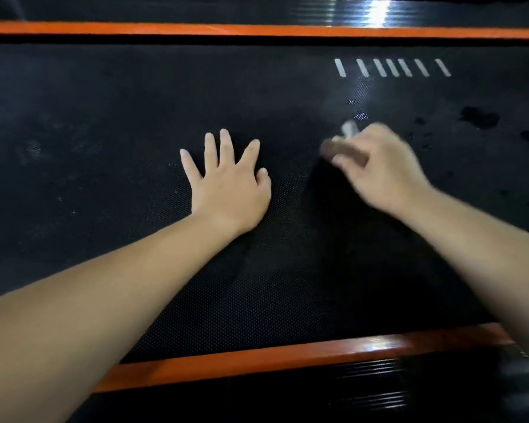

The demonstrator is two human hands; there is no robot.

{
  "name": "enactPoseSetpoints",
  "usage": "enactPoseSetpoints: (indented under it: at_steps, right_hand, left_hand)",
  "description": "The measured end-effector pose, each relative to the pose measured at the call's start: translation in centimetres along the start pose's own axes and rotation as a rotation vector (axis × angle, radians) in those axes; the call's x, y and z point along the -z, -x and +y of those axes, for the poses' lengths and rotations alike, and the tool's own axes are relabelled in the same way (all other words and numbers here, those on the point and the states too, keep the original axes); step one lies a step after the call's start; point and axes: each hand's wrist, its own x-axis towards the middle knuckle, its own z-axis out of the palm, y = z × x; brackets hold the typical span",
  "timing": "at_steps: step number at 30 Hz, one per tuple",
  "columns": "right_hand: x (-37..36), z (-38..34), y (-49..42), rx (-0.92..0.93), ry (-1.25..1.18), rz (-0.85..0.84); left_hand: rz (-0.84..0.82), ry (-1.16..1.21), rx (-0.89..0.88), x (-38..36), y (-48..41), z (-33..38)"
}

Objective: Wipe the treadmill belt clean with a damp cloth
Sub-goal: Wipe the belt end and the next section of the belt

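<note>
While your left hand (226, 181) lies flat, fingers spread, on the belt (104, 132), your right hand (382, 169) pinches a blurred wad (333, 149), prob. the cloth, w/ wet spots (480, 117) near on its right, so wipe rightward along the belt's length.

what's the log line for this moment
left hand: flat on belt, fingers spread | right hand: grips blurred item, probably cloth | belt: wet patches at right

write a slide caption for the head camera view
Left hand rests flat on the treadmill belt while the right hand grips a blurred cloth beside dark wet patches.
</note>
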Motion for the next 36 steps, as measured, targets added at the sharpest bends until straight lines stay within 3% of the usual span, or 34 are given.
enactPoseSetpoints:
  at_steps: [1, 3, 6, 9, 13, 18, 20, 24, 25, 28, 30, 31, 34, 36]
  right_hand:
    - [-0.1, 1.1, -1.3, -0.157, 0.004, 0.032]
    - [-1.2, 0.1, -1.3, -0.207, 0.025, 0.04]
    - [-1.5, -4.6, 2.6, 0.095, -0.095, -0.057]
    - [-0.6, -2.9, 0.7, 0.177, -0.049, -0.112]
    - [-1.3, 1.1, -4.9, -0.264, -0.021, 0.037]
    - [-1.6, -2.9, -1.2, 0.11, -0.103, -0.12]
    - [-1.4, -1.2, -3.1, 0.15, -0.032, -0.132]
    - [-2.1, 1.0, -7.5, -0.252, 0.004, 0.022]
    - [-2.5, 0.2, -7.1, -0.231, 0.01, 0.024]
    - [-2.2, -2.3, -3.2, 0.111, -0.093, -0.085]
    - [-1.6, -1.1, -3.6, 0.177, -0.103, -0.142]
    - [-1.6, -0.1, -4.9, 0.129, -0.059, -0.109]
    - [-2.5, 2.4, -9.5, -0.255, 0.012, 0.047]
    - [-3.8, 0.9, -10.1, -0.305, 0.037, 0.086]
  left_hand:
    - [0.001, -0.033, -0.004, -0.3, 0.0, 0.0]
    - [0.004, -0.055, -0.006, -0.5, 0.0, 0.0]
    - [0.011, -0.086, -0.011, -0.5, 0.0, 0.0]
    - [0.003, -0.094, -0.018, -0.6, 0.0, 0.2]
    - [0.002, -0.087, -0.014, -0.4, 0.0, 0.3]
    - [-0.034, 0.024, 0.063, 0.9, -1.2, 1.2]
    - [-0.028, 0.122, 0.102, 1.7, -2.9, 1.7]
    - [-0.009, 0.039, 0.06, 0.6, -4.4, 1.7]
    - [-0.004, 0.005, 0.054, 0.1, -4.4, 1.6]
    - [0.023, -0.025, 0.035, -0.5, -4.3, 1.5]
    - [0.023, -0.048, 0.028, -0.4, -4.3, 1.5]
    - [0.019, -0.063, 0.025, -0.4, -4.3, 1.5]
    - [0.012, -0.076, 0.017, -0.5, -4.2, 1.7]
    - [0.012, -0.072, 0.019, -0.6, -4.3, 1.7]
